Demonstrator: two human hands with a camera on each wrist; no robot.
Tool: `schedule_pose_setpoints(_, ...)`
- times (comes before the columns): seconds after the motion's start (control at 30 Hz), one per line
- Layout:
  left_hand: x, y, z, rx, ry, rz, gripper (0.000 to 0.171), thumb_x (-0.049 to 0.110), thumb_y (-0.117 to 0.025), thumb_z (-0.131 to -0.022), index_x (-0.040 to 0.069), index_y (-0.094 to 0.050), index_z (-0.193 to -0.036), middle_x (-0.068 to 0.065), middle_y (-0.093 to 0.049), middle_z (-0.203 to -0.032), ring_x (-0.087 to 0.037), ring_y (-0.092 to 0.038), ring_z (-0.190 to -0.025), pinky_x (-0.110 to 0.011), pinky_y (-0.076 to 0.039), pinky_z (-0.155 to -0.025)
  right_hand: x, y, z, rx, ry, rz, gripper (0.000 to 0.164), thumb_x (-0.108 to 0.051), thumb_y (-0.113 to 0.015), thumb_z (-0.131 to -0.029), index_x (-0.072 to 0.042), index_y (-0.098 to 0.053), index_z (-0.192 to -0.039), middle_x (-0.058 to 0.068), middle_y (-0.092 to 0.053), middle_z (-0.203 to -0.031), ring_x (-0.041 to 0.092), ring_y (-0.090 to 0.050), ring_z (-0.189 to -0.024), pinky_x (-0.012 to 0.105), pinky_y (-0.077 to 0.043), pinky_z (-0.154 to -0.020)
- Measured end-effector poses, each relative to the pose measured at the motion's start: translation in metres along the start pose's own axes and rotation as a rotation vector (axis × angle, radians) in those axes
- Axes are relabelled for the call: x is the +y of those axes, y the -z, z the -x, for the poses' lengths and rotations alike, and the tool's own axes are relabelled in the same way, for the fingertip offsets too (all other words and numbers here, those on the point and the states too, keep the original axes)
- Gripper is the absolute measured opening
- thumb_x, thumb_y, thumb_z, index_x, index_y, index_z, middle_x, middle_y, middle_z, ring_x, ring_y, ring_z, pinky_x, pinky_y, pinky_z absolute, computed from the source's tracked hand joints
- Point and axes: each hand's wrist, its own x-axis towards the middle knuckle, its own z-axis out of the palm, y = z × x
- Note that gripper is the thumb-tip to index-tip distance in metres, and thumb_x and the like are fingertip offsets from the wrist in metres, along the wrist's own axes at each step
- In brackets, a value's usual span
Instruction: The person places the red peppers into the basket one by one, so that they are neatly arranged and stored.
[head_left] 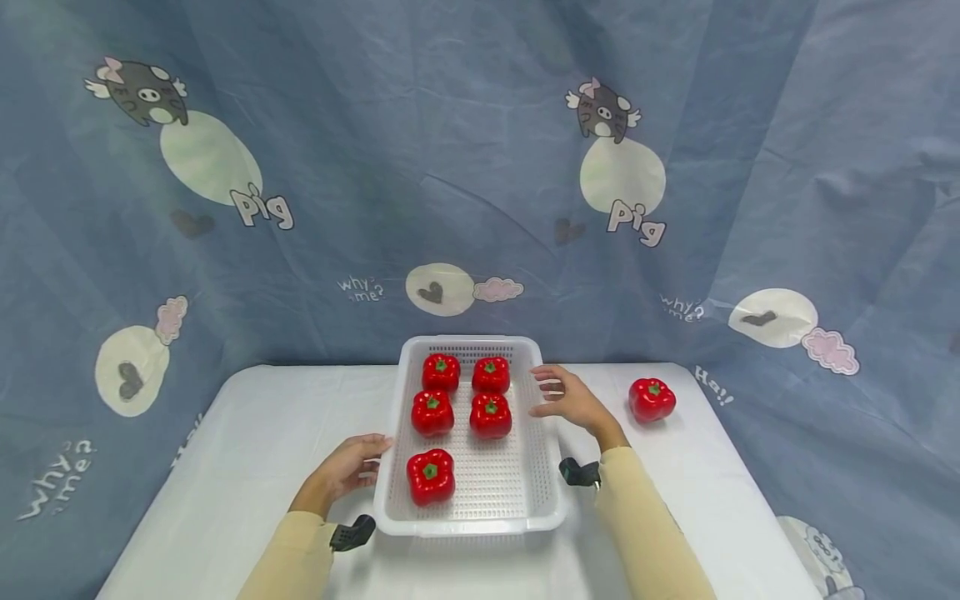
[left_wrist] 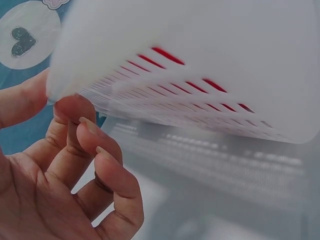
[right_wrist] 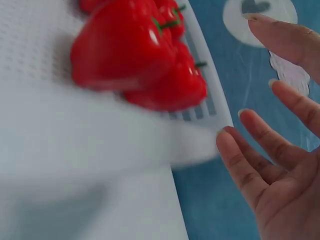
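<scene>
A white plastic basket (head_left: 517, 479) with a slotted bottom holds several red bell peppers, among them one pepper (head_left: 431, 477) at the near left and another (head_left: 491, 416) right of the middle. My left hand (head_left: 348, 468) pinches the basket's left rim between thumb and forefinger; its other fingers curl below the rim in the left wrist view. At the opposite side, my right hand (head_left: 573, 400) is spread beside the right rim. In the right wrist view its fingers (right_wrist: 242, 165) are parted with nothing between them, one fingertip right at the basket's corner.
One more red bell pepper (head_left: 652, 400) lies on the white table (head_left: 300, 400), right of my right hand. Behind the table hangs a blue cloth (head_left: 480, 208) printed with pigs and hearts. A small black device (head_left: 352, 533) sits at each wrist.
</scene>
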Motion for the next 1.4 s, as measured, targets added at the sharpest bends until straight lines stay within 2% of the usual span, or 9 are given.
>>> schedule_pose_setpoints(0.27, -0.001, -0.001, 0.001, 0.01, -0.005, -0.007, 0.046, 0.031, -0.063, -0.092, -0.002, -0.059, -0.123, -0.012, -0.066, -0.109, -0.024, -0.059, -0.086, -0.034, -0.054, -0.072, 0.015, 0.041, 0.012, 0.049, -0.053, 0.071, 0.069, -0.015, -0.079, -0.08, -0.005, -0.044, -0.138, 0.022, -0.044, -0.141, 0.042, -0.042, -0.13, 0.052, -0.042, -0.099)
schedule_pose_setpoints(0.5, -0.001, -0.002, 0.001, 0.023, 0.0, -0.005, 0.047, 0.033, -0.064, -0.091, -0.001, -0.06, -0.123, -0.012, -0.067, -0.109, -0.024, -0.061, -0.086, -0.035, -0.055, -0.073, 0.03, 0.075, 0.02, 0.057, -0.034, 0.063, 0.07, -0.01, -0.08, -0.078, -0.002, -0.043, -0.137, 0.025, -0.044, -0.14, 0.043, -0.04, -0.13, 0.054, -0.034, -0.105)
schedule_pose_setpoints(0.73, -0.003, -0.001, 0.001, 0.024, -0.011, -0.013, 0.045, 0.032, -0.063, -0.092, -0.001, -0.06, -0.122, -0.012, -0.067, -0.107, -0.024, -0.06, -0.085, -0.034, -0.054, -0.072, 0.041, 0.1, 0.027, 0.09, -0.041, 0.175, 0.071, -0.008, -0.08, -0.077, 0.002, -0.042, -0.135, 0.028, -0.045, -0.135, 0.045, -0.038, -0.129, 0.059, -0.029, -0.106)
schedule_pose_setpoints(0.87, -0.003, -0.002, 0.002, 0.026, -0.02, -0.02, 0.046, 0.034, -0.063, -0.092, 0.0, -0.061, -0.122, -0.012, -0.067, -0.107, -0.024, -0.06, -0.085, -0.035, -0.054, -0.072, 0.054, 0.115, 0.027, 0.124, -0.111, 0.232, 0.074, -0.012, -0.08, -0.078, -0.003, -0.039, -0.138, 0.025, -0.044, -0.138, 0.045, -0.035, -0.131, 0.061, -0.031, -0.104)
schedule_pose_setpoints(1.07, -0.001, -0.001, 0.002, 0.028, -0.007, -0.025, 0.045, 0.033, -0.063, -0.092, 0.0, -0.061, -0.122, -0.012, -0.067, -0.107, -0.024, -0.06, -0.085, -0.034, -0.054, -0.072, 0.063, 0.129, 0.032, 0.146, -0.227, 0.262, 0.081, -0.012, -0.077, -0.079, -0.008, -0.031, -0.145, 0.025, -0.033, -0.145, 0.048, -0.03, -0.131, 0.061, -0.04, -0.096)
schedule_pose_setpoints(1.4, 0.0, 0.0, 0.001, 0.043, 0.008, -0.03, 0.047, 0.035, -0.065, -0.091, 0.001, -0.06, -0.123, -0.01, -0.067, -0.105, -0.024, -0.06, -0.084, -0.035, -0.054, -0.073, 0.079, 0.142, 0.034, 0.16, -0.337, 0.271, 0.081, -0.008, -0.078, -0.078, -0.006, -0.032, -0.145, 0.028, -0.028, -0.145, 0.05, -0.027, -0.129, 0.062, -0.036, -0.098)
